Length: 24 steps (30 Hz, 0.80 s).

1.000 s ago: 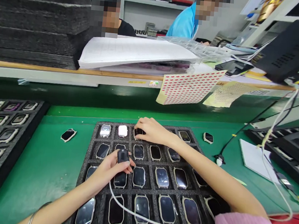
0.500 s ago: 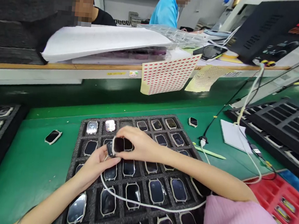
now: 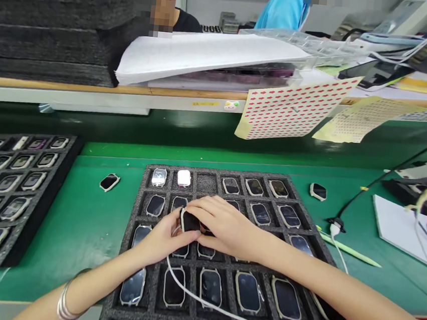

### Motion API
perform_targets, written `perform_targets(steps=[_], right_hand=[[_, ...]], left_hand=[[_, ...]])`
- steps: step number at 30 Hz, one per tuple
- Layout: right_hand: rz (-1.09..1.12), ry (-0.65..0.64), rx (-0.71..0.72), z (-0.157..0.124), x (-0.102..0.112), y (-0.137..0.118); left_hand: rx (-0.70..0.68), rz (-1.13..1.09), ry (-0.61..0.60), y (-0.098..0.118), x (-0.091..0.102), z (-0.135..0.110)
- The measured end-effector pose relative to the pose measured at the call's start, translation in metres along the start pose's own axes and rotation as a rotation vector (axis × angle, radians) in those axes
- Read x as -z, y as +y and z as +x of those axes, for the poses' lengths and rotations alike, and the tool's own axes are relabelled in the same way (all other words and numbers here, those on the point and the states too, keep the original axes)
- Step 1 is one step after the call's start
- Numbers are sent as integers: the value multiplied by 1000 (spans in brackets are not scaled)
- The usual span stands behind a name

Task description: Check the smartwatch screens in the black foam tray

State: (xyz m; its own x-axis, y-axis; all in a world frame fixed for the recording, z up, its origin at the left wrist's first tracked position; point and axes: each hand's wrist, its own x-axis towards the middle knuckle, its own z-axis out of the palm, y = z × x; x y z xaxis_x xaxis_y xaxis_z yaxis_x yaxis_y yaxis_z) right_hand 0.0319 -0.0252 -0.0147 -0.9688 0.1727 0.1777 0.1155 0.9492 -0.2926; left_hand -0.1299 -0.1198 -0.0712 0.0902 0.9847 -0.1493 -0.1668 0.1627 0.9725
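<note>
Over the black foam tray (image 3: pixel 152 295), both hands hold a smartwatch case (image 3: pixel 190 222) with a dark screen and pale frame. My left hand (image 3: pixel 166 236) grips its left side, thumb along the lower edge. From the right, my right hand (image 3: pixel 225 226) closes its fingers over the case's top and right side. A white cable (image 3: pixel 218 309) runs from beneath my left hand across the tray to the right; its end is hidden behind the watch and fingers. Strapless watches fill many compartments around the hands. One in the back row, a lit watch (image 3: pixel 184 178), has a bright white screen.
Loose watches lie on the green table, a left watch (image 3: pixel 109 182) and a right watch (image 3: pixel 318 191). A second watch tray (image 3: pixel 11 241) stands left. At right are a green pen (image 3: pixel 355 251), a cable plug (image 3: pixel 336 227) and a white pad (image 3: pixel 405 229). Two people sit beyond the shelf (image 3: pixel 181 105).
My view has turned left, so the scene sits further right and more of the left tray shows. The watch is tilted in my hands; the dark piece behind it is now hidden.
</note>
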Motion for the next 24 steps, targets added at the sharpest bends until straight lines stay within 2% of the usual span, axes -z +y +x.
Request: perform_targets(steps=[5,10,16,24], right_hand=[[35,33,-41,3,-8,3],[50,78,2,2,-18,5],[256,132,-16,1,-24,12],[285,182,-60,1,-25,7]], left_hand=[[-10,-10,-7,-1,1,1],[-52,26,15,1,2,0],[74,-200,-17,4,1,-2],[94,-221,-23,10,-1,-4]])
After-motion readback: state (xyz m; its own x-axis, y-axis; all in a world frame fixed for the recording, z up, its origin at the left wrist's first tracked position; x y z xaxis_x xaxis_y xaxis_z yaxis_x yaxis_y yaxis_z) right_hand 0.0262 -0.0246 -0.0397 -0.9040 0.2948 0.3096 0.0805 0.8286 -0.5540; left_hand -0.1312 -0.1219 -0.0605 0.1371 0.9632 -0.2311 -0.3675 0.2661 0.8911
